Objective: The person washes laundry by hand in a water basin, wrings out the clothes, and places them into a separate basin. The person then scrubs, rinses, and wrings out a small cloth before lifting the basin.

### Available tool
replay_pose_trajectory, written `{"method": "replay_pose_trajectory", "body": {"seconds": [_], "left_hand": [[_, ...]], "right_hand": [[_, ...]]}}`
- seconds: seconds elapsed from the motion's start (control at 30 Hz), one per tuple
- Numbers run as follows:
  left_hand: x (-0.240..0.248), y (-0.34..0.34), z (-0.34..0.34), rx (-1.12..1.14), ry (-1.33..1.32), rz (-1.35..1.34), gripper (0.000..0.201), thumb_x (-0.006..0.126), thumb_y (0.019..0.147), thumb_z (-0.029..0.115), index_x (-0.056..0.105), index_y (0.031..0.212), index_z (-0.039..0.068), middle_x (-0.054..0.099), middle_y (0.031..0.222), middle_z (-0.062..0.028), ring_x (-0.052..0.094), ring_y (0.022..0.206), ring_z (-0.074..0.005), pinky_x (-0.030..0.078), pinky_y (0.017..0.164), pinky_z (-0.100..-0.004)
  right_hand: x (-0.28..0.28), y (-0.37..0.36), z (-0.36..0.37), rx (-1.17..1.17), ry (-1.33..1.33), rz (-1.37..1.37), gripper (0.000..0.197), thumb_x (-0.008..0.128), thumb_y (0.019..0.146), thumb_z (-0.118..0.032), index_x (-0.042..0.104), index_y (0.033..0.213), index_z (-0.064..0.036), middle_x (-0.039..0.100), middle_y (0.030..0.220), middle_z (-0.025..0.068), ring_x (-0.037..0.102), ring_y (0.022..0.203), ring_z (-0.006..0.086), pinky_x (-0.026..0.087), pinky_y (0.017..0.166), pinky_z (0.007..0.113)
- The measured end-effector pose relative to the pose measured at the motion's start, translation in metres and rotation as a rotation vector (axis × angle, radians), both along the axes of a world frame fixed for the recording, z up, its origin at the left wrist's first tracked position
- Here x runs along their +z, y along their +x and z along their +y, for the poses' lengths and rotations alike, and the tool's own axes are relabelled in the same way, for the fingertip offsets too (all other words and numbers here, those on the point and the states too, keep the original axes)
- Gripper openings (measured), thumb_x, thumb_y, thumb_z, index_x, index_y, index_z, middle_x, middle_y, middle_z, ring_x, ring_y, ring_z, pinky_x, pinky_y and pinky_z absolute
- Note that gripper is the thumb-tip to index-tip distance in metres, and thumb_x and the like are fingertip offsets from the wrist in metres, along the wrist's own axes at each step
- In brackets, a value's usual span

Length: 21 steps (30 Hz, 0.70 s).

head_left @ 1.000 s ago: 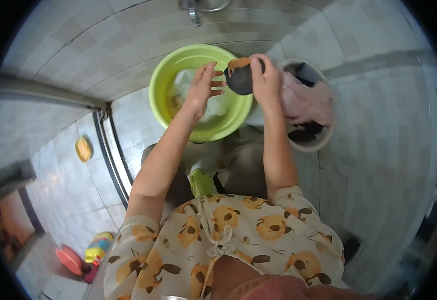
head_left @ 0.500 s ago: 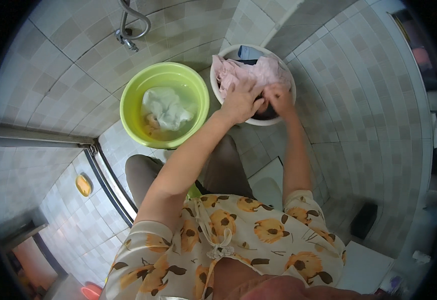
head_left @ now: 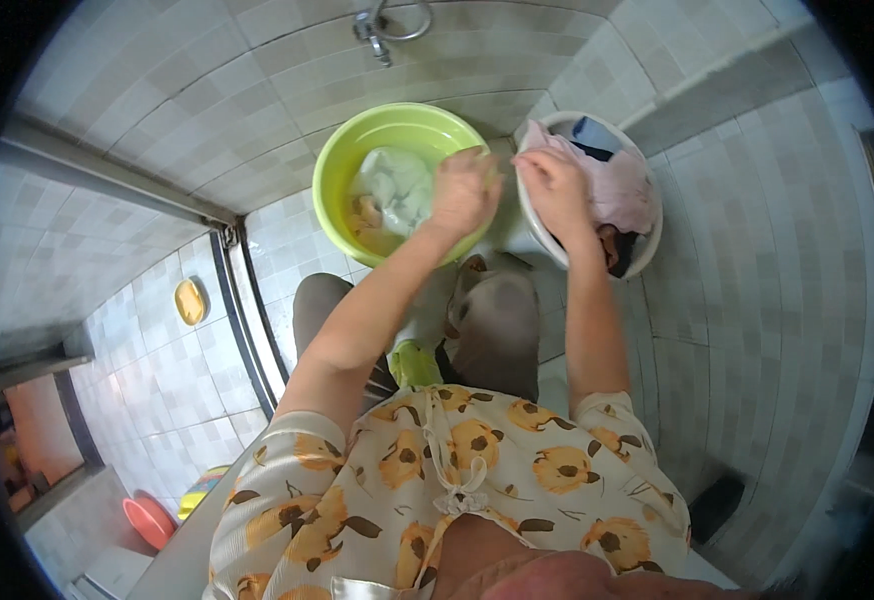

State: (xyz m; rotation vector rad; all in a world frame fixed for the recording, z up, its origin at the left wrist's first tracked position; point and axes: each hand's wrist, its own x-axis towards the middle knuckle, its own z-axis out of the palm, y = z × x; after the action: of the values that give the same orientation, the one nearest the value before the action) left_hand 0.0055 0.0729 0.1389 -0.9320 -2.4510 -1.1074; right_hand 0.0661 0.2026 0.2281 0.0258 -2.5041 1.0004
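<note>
Head view: the left hand (head_left: 465, 190) hovers over the right side of the green basin, its fingers bent and smeared by blur; whether they pinch anything cannot be told. Just to its right, apart from it, the right hand (head_left: 557, 195) sits above the near left rim of the white tub, fingers curled inward, their grip likewise unclear. Smooth, round and glossy, the green basin (head_left: 326, 190) contains cloudy water with a crumpled, whitish, thin-looking piece (head_left: 393, 185) and a tan, limp one (head_left: 365, 214). Inside the white tub (head_left: 656, 232), soft, creased pink cloth (head_left: 622, 195) lies heaped over dark fabric (head_left: 622, 258), with a flat blue piece (head_left: 594, 132) behind. Beyond stand a shiny metal tap (head_left: 375, 37) and matte tiled wall (head_left: 297, 60); far left, an oval yellow dish (head_left: 190, 301) rests on pale floor tiles (head_left: 152, 365).
</note>
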Motion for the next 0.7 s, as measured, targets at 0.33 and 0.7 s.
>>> {"method": "replay_pose_trajectory", "body": {"seconds": [0.33,0.7], "left_hand": [[-0.088,-0.095,-0.16,0.509,0.359,-0.849,0.033,0.056,0.086,0.021,0.059,0.112,0.001,0.064,0.104,-0.0151,0.062,0.094,-0.0261,0.048,0.082,-0.0349],[-0.028,-0.097,-0.147,0.348,0.879,-1.148,0.025,0.057,0.089,0.018,0.06,0.108,0.001,0.061,0.094,-0.0043,0.057,0.079,-0.0113,0.046,0.066,-0.0251]], "right_hand": [[-0.225,-0.155,-0.074,0.298,0.217,-0.724,0.032,0.061,0.08,-0.021,0.063,0.11,-0.0099,0.063,0.105,0.0169,0.06,0.096,0.0333,0.047,0.086,0.04],[-0.415,-0.129,-0.141,0.379,0.261,-0.667,0.03,0.055,0.079,-0.021,0.062,0.105,-0.0069,0.062,0.103,0.021,0.06,0.095,0.0343,0.047,0.083,0.042]]}}
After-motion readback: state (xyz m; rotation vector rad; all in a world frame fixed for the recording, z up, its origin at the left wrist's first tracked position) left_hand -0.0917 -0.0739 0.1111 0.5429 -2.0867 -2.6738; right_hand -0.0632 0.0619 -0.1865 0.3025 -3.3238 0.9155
